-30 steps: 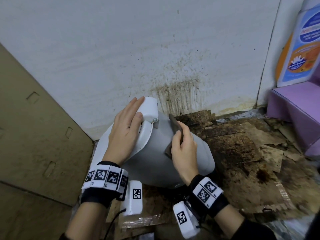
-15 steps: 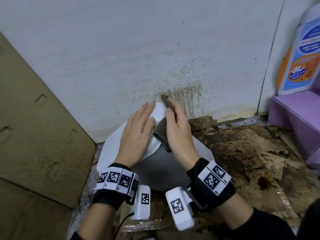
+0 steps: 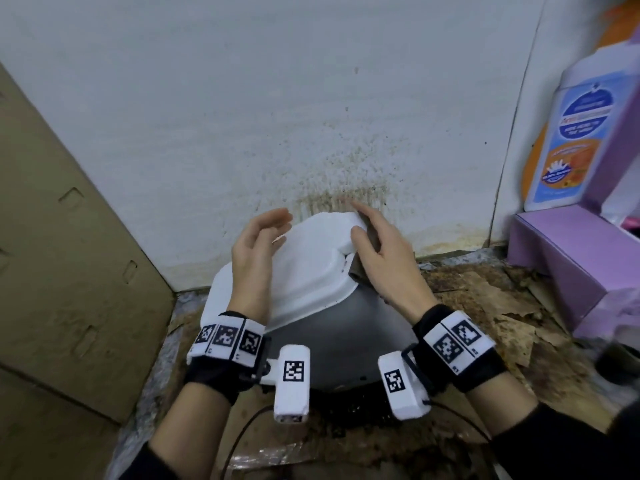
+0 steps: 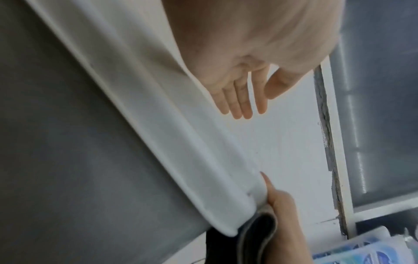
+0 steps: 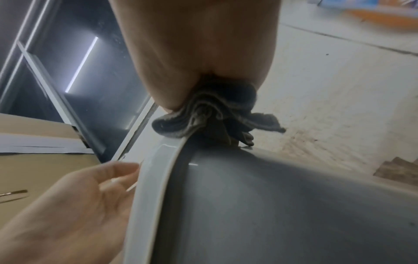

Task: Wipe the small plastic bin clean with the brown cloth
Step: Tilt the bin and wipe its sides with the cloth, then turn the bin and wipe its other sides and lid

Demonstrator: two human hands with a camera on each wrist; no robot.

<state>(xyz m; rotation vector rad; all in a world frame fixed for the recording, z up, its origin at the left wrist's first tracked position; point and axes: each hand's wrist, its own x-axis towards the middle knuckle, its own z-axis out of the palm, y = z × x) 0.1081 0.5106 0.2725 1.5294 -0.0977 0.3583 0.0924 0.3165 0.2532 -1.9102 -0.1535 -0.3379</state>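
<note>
Your small grey plastic bin with its white lid [image 3: 311, 271] lies tipped on the stained floor against the wall. Your right hand [image 3: 381, 261] presses the bunched brown cloth [image 5: 210, 116] against the lid's corner, fingers curled round it. Your left hand [image 3: 254, 258] hovers off the lid, fingers loosely apart. With nothing bracing it, a hard wipe may roll or slide the bin.

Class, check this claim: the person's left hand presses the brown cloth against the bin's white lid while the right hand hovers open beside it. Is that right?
Not quite: the hands are swapped. The right hand presses the brown cloth against the edge of the bin's white lid, while the left hand hovers open beside it. The head view shows this, and the right wrist view shows the cloth bunched under the right hand.
</note>
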